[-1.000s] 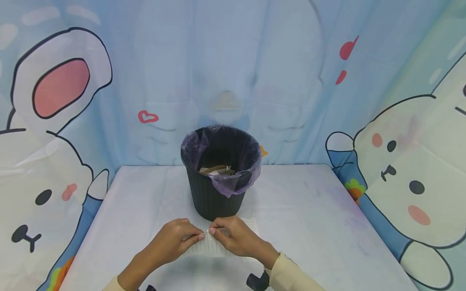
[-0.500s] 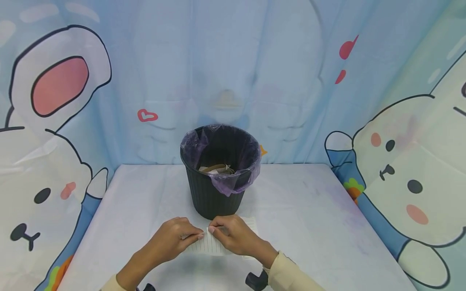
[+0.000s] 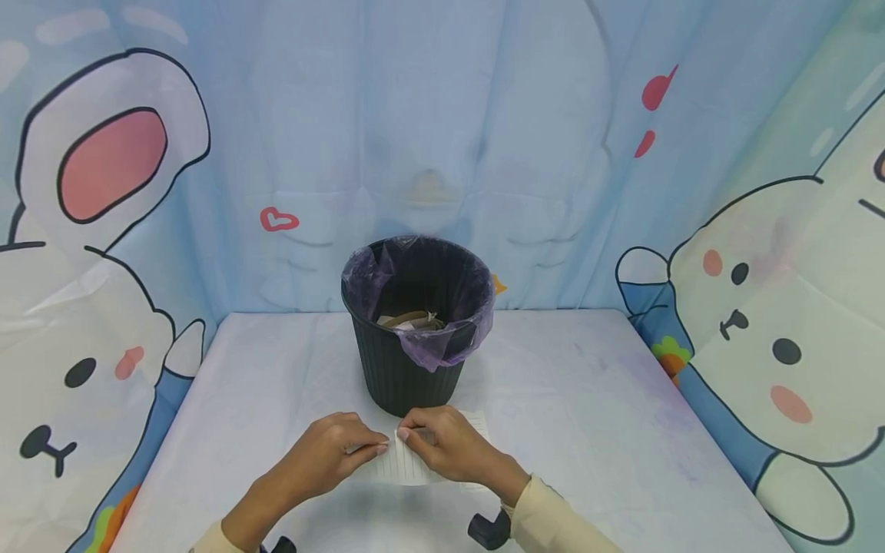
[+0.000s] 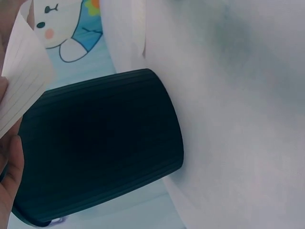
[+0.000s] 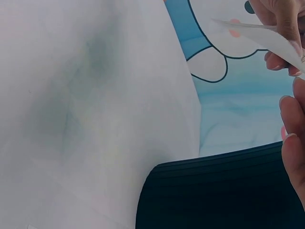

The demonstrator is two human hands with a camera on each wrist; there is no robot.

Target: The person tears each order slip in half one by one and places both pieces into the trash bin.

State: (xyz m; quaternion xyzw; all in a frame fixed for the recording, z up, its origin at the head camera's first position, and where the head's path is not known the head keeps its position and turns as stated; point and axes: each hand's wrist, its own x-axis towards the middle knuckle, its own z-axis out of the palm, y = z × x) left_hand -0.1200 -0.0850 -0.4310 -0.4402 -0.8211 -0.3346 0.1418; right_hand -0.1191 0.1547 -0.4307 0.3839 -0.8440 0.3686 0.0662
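A lined sheet of paper (image 3: 403, 465) is held up over the table in front of the bin, between the two hands. My left hand (image 3: 330, 455) pinches its upper edge between thumb and fingers. Close beside it, my right hand (image 3: 449, 444) pinches the same edge, with only a small gap between the two sets of fingertips. In the left wrist view the paper (image 4: 24, 67) hangs from the fingers with its ruled lines showing; in the right wrist view the paper (image 5: 267, 38) is seen nearly edge-on. Another lined sheet (image 3: 477, 422) lies partly hidden behind the right hand.
A black ribbed bin (image 3: 408, 380) stands just beyond the hands, lined with a purple plastic bag (image 3: 442, 349). Cardboard-like scraps (image 3: 413, 320) lie inside it. The table (image 3: 588, 430) has a white cover, and a printed blue curtain (image 3: 553, 153) hangs behind it.
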